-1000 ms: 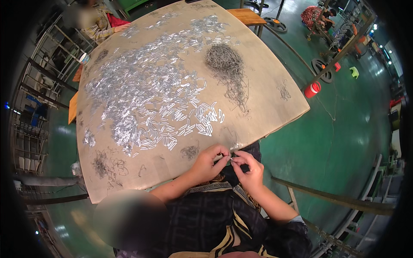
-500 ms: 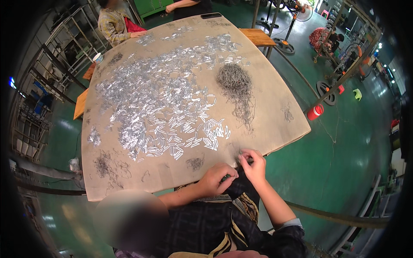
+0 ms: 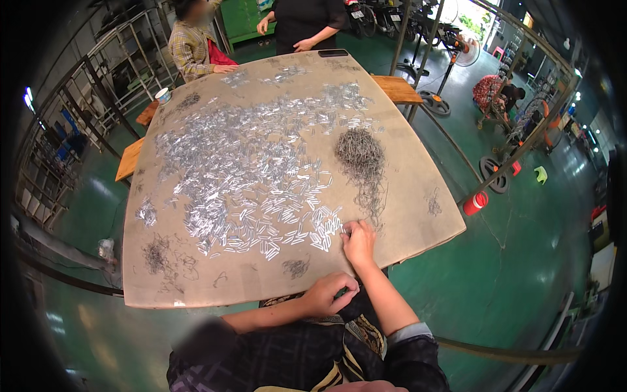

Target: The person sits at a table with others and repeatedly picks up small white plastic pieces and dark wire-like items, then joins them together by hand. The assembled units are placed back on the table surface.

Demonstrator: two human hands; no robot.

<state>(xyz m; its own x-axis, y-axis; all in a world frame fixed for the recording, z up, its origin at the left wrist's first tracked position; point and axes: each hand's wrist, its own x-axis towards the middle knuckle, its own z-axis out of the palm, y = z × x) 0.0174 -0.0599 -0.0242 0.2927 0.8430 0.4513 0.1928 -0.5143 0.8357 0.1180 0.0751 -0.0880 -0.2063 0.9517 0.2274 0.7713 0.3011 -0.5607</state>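
Many small, slim silver metal pieces [image 3: 261, 176] lie scattered over the brown table [image 3: 411, 196]. My right hand [image 3: 360, 243] reaches to their near right edge, its fingers bent down and drawn together at the outermost pieces. What its fingertips hold, if anything, is too small to make out. At the table's near edge, my left hand [image 3: 331, 294] stays curled with thumb and forefinger close together. Its contents are hidden. Beyond my right hand sits a heap of thin dark wire pieces [image 3: 359, 153], trailing loose strands toward me.
Smaller clumps of dark wire [image 3: 296, 268] lie nearer me. A dark phone [image 3: 333, 53] rests at the far edge, a white cup [image 3: 162, 95] at the far left. Two people stand beyond the table. A red container [image 3: 475, 203] and a fan [image 3: 465, 51] are off to the right.
My right hand has moved away from my left, forward onto the table beside the silver pieces. My left hand stays curled near the edge. The view has shifted, showing more of the far side.
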